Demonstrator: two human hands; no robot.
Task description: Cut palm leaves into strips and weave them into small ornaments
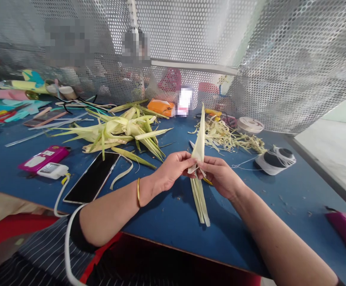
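Observation:
A pale green husk piece (200,146) stands upright between my hands, its narrow tip pointing away from me and its lower end folded. My left hand (177,169) pinches its left side near the fold. On the right side, my right hand (219,172) grips the same fold between thumb and fingers. Below the hands, flat husk strips (200,202) extend toward the table's front edge; whether they join the held piece is hidden by the fingers. A pointed blade tip and a bit of yellow show behind the hands.
Loose husks (119,131) lie at the centre left, shredded scraps (226,135) at the back right. A thread spool (275,161) stands right. A dark-screened phone (92,178) and a magenta device (44,159) with a white cable lie left. An orange packet (161,107) rests by the perforated panel.

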